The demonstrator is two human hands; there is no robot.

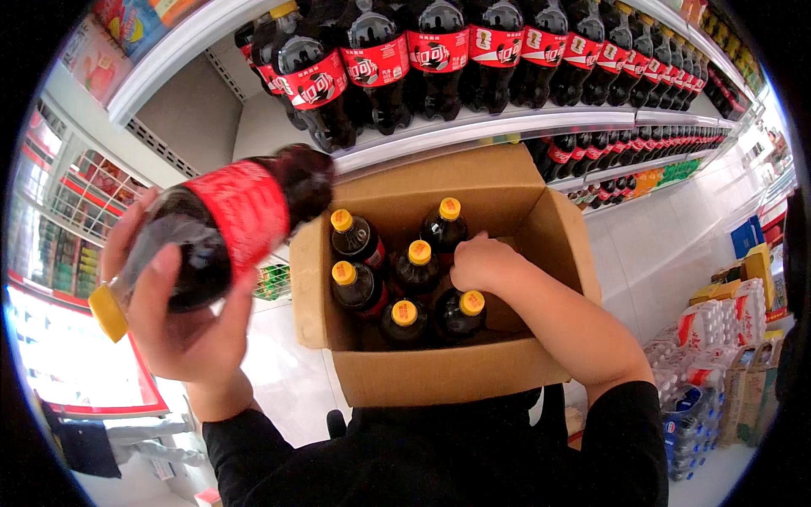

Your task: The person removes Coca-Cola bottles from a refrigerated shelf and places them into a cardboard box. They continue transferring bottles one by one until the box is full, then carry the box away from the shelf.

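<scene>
My left hand (184, 310) holds a large cola bottle (241, 212) with a red label and yellow cap, tilted on its side left of an open cardboard box (437, 374). The bottle's base points up and right, towards the shelf. Inside the box several yellow-capped cola bottles (415, 269) stand upright. My right hand (478, 260) reaches into the box, its fingers curled beside the bottle at the back (445, 225) and above another near the front (462, 314). Whether it grips anything is hidden.
Behind the box, a shelf (494, 123) carries a long row of cola bottles (374, 63), with lower shelves of bottles below. Wrapped bottle packs (694, 380) and cartons stand on the floor at right. A wire rack (95, 184) and a lit red-framed unit (82, 355) are at left.
</scene>
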